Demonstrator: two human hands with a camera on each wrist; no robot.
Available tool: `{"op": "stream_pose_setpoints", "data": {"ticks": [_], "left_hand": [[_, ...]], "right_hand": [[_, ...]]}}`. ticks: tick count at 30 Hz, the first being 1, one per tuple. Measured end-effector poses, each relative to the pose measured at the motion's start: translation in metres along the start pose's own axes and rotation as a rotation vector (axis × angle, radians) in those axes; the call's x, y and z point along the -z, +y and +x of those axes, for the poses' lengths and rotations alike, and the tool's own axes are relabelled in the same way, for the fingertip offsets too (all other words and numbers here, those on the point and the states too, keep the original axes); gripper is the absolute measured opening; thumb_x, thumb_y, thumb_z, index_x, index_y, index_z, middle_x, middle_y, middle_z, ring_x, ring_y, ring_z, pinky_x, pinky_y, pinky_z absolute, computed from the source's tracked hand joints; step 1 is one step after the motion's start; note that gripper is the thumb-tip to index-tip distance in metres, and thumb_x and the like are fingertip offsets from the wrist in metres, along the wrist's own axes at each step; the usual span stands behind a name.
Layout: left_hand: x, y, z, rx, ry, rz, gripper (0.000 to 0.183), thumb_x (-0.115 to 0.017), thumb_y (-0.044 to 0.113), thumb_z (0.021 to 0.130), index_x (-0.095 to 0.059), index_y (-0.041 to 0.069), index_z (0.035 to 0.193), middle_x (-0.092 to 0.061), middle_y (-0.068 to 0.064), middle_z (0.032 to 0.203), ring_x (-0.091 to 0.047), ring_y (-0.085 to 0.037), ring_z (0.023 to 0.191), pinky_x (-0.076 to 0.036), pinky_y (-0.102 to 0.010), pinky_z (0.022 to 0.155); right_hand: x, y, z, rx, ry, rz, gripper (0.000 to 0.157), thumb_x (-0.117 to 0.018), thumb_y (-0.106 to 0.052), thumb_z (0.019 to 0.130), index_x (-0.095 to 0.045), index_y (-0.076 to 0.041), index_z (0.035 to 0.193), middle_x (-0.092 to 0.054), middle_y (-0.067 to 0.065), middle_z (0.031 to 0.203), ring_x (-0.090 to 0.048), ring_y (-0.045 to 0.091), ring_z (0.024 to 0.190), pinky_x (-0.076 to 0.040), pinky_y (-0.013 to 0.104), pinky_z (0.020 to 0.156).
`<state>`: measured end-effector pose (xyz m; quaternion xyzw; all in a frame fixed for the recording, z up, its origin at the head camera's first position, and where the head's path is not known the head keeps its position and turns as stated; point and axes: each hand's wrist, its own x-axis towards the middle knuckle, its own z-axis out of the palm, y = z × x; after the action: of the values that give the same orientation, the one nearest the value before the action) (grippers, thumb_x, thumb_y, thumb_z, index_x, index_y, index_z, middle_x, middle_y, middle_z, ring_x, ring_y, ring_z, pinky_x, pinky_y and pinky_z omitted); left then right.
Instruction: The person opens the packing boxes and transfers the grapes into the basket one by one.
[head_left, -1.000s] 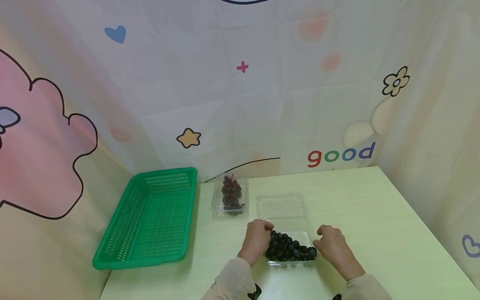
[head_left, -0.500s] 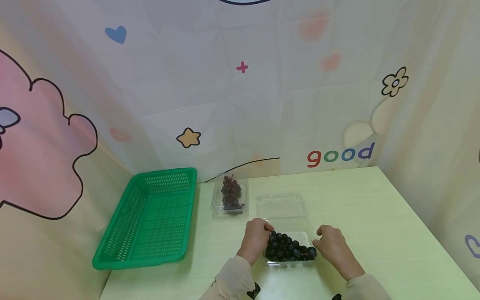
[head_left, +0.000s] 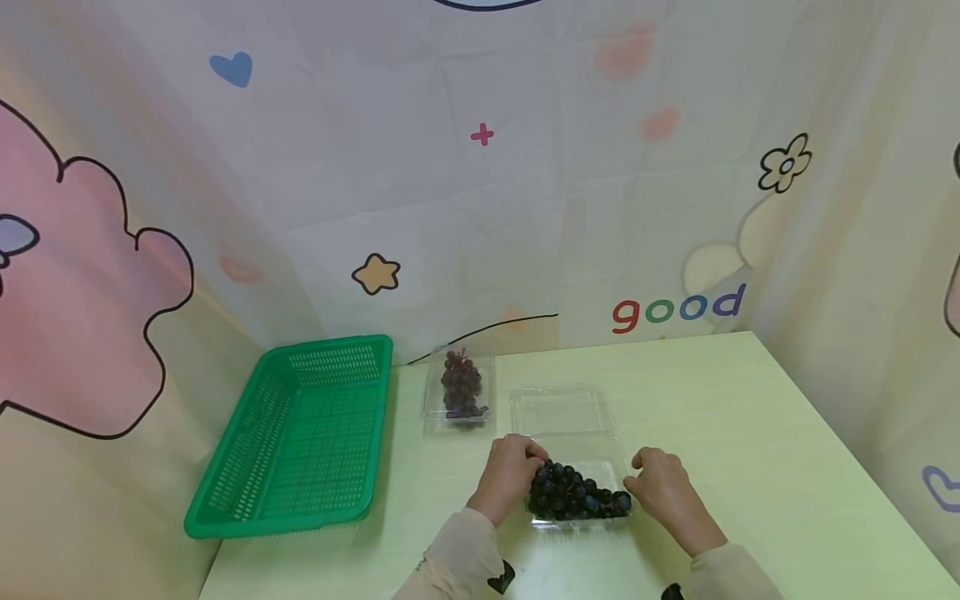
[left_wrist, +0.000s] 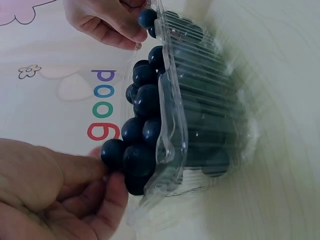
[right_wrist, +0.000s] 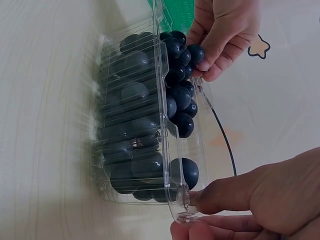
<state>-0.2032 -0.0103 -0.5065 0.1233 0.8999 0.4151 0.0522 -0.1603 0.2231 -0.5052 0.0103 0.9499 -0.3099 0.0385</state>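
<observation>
A bunch of dark grapes (head_left: 573,492) lies in a clear plastic clamshell container (right_wrist: 135,125) on the table, its lid (head_left: 562,411) folded back away from me. My left hand (head_left: 510,475) is at the left end of the container, thumb and fingertips pinching the end of the bunch, as the left wrist view (left_wrist: 55,195) shows. At the opposite end, my right hand (head_left: 666,492) grips the corner of the container's rim between thumb and fingers. Beside that thumb a single large grape (right_wrist: 190,173) sits at the rim. Ribbed walls partly blur the lower grapes.
A second clear container (head_left: 491,392), closed over a reddish bunch of grapes (head_left: 461,383), stands behind and to the left. Further left is a green slotted plastic basket (head_left: 322,450). A printed curtain (head_left: 480,208) hangs along the back edge of the pale table (head_left: 750,433).
</observation>
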Motion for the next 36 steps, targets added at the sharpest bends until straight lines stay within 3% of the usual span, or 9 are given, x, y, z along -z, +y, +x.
{"op": "stream_pose_setpoints", "data": {"ticks": [9,13,23,25,27,30,36], "left_hand": [[0.004,-0.001,0.001,-0.020,-0.065,-0.054,0.008,-0.074,0.000,0.093,-0.079,0.005,0.090,-0.074,-0.001,0.085,-0.062,-0.008,0.072,-0.053,-0.025,0.066],[0.006,0.002,0.002,-0.025,-0.076,-0.062,0.008,-0.074,0.002,0.094,-0.080,0.007,0.091,-0.074,0.001,0.087,-0.063,-0.006,0.075,-0.054,-0.024,0.069],[0.014,0.028,-0.007,-0.083,-0.116,-0.083,0.010,-0.071,0.006,0.097,-0.080,0.009,0.097,-0.074,0.004,0.093,-0.066,-0.007,0.084,-0.057,-0.027,0.076],[0.014,0.035,-0.008,-0.092,-0.131,-0.094,0.010,-0.070,0.006,0.098,-0.080,0.009,0.098,-0.074,0.004,0.093,-0.065,-0.006,0.081,-0.056,-0.025,0.073],[0.015,0.041,-0.009,-0.105,-0.140,-0.101,0.010,-0.070,0.006,0.098,-0.080,0.009,0.098,-0.074,0.004,0.093,-0.064,-0.004,0.078,-0.054,-0.023,0.069],[0.015,0.050,-0.010,-0.120,-0.149,-0.097,0.011,-0.069,0.007,0.099,-0.080,0.010,0.099,-0.074,0.005,0.092,-0.061,-0.004,0.071,-0.051,-0.022,0.065],[0.014,0.067,-0.008,-0.174,-0.127,-0.098,0.011,-0.070,0.009,0.099,-0.081,0.013,0.098,-0.075,0.007,0.094,-0.064,0.000,0.078,-0.053,-0.019,0.071]], "right_hand": [[-0.001,0.000,0.002,-0.018,0.000,-0.011,0.028,-0.071,0.000,0.086,-0.063,0.020,0.103,-0.067,0.036,0.103,-0.064,0.026,0.073,-0.058,0.045,0.069],[-0.001,-0.001,0.002,-0.036,-0.004,0.000,0.027,-0.070,0.000,0.087,-0.063,0.020,0.104,-0.067,0.036,0.104,-0.063,0.024,0.071,-0.058,0.044,0.068],[-0.001,0.001,0.001,-0.023,0.002,-0.009,0.025,-0.070,0.000,0.088,-0.064,0.019,0.102,-0.067,0.036,0.101,-0.061,0.022,0.068,-0.058,0.045,0.069],[-0.001,0.001,0.000,-0.029,0.002,0.002,0.017,-0.069,0.000,0.088,-0.059,0.012,0.080,-0.065,0.023,0.078,-0.051,0.016,0.059,-0.053,0.038,0.058],[-0.001,0.000,-0.001,-0.026,0.013,0.013,0.032,-0.068,0.001,0.087,-0.046,-0.003,0.065,-0.049,0.006,0.061,-0.038,0.011,0.054,-0.041,0.030,0.051],[-0.002,0.000,-0.002,-0.022,0.023,0.039,0.052,-0.066,0.002,0.086,-0.023,-0.019,0.064,-0.018,-0.006,0.059,-0.021,0.010,0.053,-0.021,0.026,0.052],[-0.003,0.000,-0.003,-0.022,0.047,0.041,0.043,-0.067,0.001,0.081,-0.033,-0.017,0.060,-0.026,-0.006,0.059,-0.029,0.011,0.054,-0.026,0.025,0.051]]}}
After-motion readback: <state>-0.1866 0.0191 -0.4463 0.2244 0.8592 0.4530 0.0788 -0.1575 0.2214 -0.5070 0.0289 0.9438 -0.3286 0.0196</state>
